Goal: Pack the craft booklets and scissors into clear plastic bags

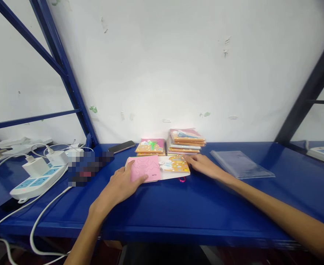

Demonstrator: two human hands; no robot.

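Observation:
An open booklet lies on the blue table, with a pink page (148, 170) bearing a line drawing on its left side and an orange dotted part (177, 164) with a white figure on its right. My left hand (126, 182) rests on the pink page's left and lower edge, thumb and fingers apart. At the right edge of the booklet, my right hand (200, 164) has its fingers closed on the orange part. A small pink ring (182, 179) shows just below the booklet.
Behind the booklet stand a short stack of booklets (150, 146) and a taller stack (186, 141). A black phone (121, 146) lies at the back left. Clear plastic sleeves (242, 164) lie at right. A white power strip (39, 182) with chargers and cables is at left.

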